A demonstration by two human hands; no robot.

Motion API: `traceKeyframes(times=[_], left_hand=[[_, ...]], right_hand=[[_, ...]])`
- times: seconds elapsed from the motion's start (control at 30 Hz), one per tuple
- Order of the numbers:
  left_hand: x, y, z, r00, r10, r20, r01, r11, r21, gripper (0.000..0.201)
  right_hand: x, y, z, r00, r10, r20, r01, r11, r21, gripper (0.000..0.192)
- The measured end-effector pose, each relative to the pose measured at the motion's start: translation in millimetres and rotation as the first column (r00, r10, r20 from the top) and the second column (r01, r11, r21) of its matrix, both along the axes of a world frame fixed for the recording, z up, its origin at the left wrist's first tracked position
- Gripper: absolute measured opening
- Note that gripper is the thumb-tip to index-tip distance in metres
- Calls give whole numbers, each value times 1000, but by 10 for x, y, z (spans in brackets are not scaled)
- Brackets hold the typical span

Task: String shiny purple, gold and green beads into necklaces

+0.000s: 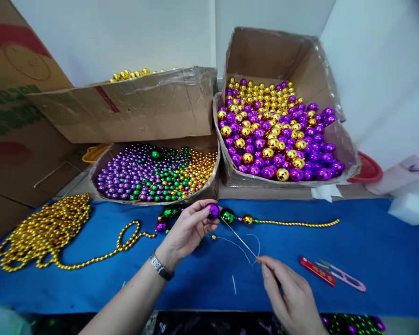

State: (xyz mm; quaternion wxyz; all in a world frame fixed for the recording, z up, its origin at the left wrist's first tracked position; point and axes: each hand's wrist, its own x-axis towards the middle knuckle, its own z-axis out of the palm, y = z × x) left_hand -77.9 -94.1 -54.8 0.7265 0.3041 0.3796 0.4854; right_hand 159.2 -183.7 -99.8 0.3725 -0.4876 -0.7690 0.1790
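Item: bead strand in assembly on a blue table cover (370, 260). Left hand (185, 230), with a wristwatch (161, 267) on the wrist, fingers closed in a pinch on a purple ball (213, 211) held just above the cloth; touching that ball on its right sits a green ball (227, 216), then a small gold ball (247, 219), then a thin gold bead string (300, 224) lying flat toward the right. Right hand (293, 298), fingertips pressed together on the near end of a long needle (239, 237) whose tip points up at the green ball; a white thread (246, 249) loops loose beneath. Risks, as judged: the needle tip sits close to the left fingertips and could prick them if pushed hard; the slack thread may snag or knot; a loosened pinch would let the purple ball roll off the cover. Left of the work, a further green ball (171, 212) and the pile of gold chains (45, 232) trail near the left forearm and could be dragged. Edges: the low box of small beads (153, 174) and the tall box of big balls (279, 135) wall the far side just behind the hands; a red cutter (316, 271) and pink snips (345, 277) lie just right of the right hand. Open room: bare cloth to the far right and between the forearms.
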Motion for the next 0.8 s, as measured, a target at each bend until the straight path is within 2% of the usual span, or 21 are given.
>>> traceKeyframes(times=[0.3,0.43,0.5,0.57,0.8], left_hand=[[-5,-43,-39,994,-39,-102,45,998,54,31],[-17,-76,2,952,-2,-308,57,984,169,37],[-13,-100,31,902,-1,-432,107,969,222,39],[-5,-121,41,878,-24,-478,148,963,223,40],[-31,-106,-47,969,10,-245,22,991,131,35]], right_hand=[[-2,4,-18,1000,14,17,-14,1000,22,21],[25,17,-18,998,32,48,-36,997,66,23],[32,25,-8,996,35,86,-45,993,111,24],[33,29,6,993,31,112,-46,989,139,25],[52,5,22,998,56,42,-58,996,62,23]])
